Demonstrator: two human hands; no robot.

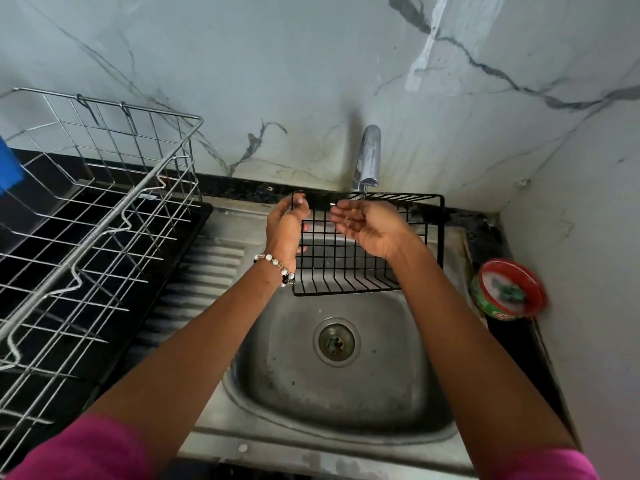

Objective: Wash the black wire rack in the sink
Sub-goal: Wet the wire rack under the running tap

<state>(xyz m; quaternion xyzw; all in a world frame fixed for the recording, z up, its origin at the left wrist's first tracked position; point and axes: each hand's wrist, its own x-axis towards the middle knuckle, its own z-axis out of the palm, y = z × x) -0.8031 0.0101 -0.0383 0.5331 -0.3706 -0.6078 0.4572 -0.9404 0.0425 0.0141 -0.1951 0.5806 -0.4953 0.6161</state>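
The black wire rack (pixel 346 261) stands tilted over the back of the steel sink (pixel 287 375), just below the chrome tap (pixel 369 157). My left hand (pixel 285 225) grips the rack's upper left corner, fingers curled round the wire. My right hand (pixel 367 223) hovers in front of the rack's top under the spout, palm turned up, fingers loosely spread and holding nothing. Whether water runs from the tap is hard to tell.
A large silver wire dish rack (pixel 93 216) stands on a black tray over the drainboard at left. A round red and green tub (pixel 507 289) sits on the counter at right. Marble walls close in behind and at right. The sink's drain (pixel 334 341) lies open.
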